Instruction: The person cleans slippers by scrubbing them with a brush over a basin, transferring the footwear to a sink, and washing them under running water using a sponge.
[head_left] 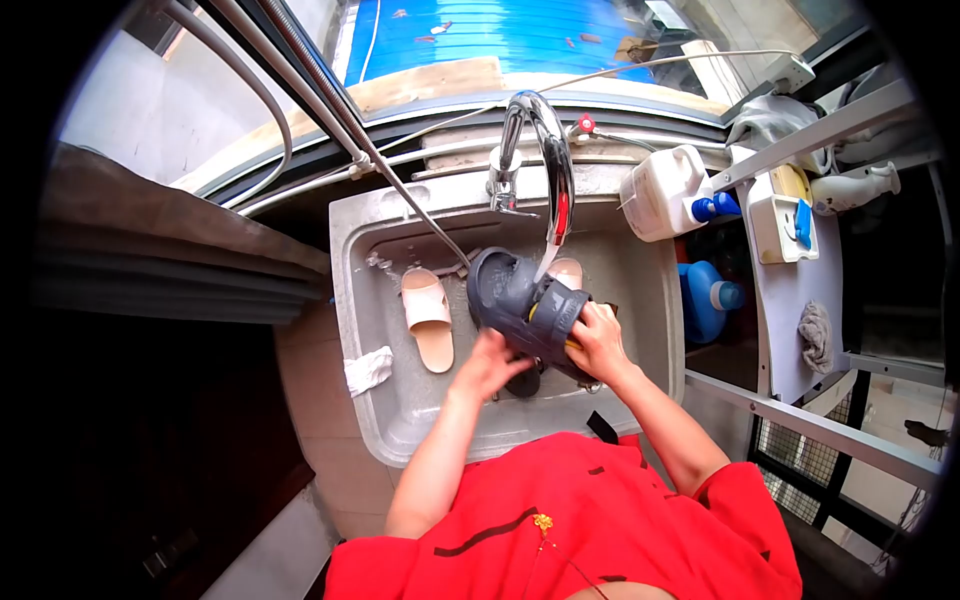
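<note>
Water runs from the chrome faucet (562, 165) onto a dark grey sandal (507, 290) tilted over the stone sink (352, 230). My right hand (600, 345) grips the sandal at its strap end. Beside the sandal's lower left edge is my left hand (490, 365), its fingers apart and slightly blurred; whether they touch the sandal is unclear. A pale pink slipper (428, 315) lies in the sink at the left, and another pale slipper (567, 272) shows partly behind the grey sandal. Below the held sandal, a dark object (524, 382) is mostly hidden.
A white cloth (369, 371) hangs over the sink's left rim. At the right rim stands a white jug (665, 192), with a blue bottle (706, 300) below it. The shelf (790, 320) on the right holds a soap box (783, 225) and a grey rag (816, 338).
</note>
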